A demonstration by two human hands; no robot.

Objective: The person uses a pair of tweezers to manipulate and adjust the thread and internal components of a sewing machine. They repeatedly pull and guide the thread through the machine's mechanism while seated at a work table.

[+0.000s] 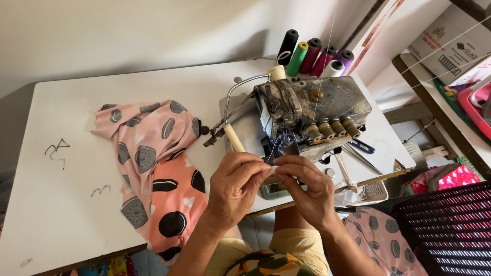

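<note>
Both hands meet at the front edge of the table, just before the sewing machine. Left hand (pixel 232 186): thumb and forefinger pressed together, pinching a small pale bit (pixel 275 167), likely thread or a scrap; too small to tell. Right hand (pixel 307 190): fingertips closed on the same bit from the other side, touching the left fingertips.

Sewing machine (pixel 307 110): grey, worn, dark-stained, four tension knobs along its front. Thread cones (pixel 314 55) stand behind it: black, green, two magenta, purple, one white. Scissors (pixel 360 151) with blue handles lie right of the machine.

Pink cloth (pixel 153 168) with dark oval print lies bunched at the left of the machine, draping over the table's near edge. More of the same print lies at the person's right knee.

Cardboard box (pixel 450 38): white, with dark printed label, on a wooden shelf (pixel 434 102) at upper right. Black slotted crate (pixel 450 230) at lower right.

Table (pixel 76 128): white top, a few pen scribbles at left. Wall behind is plain, off-white.
</note>
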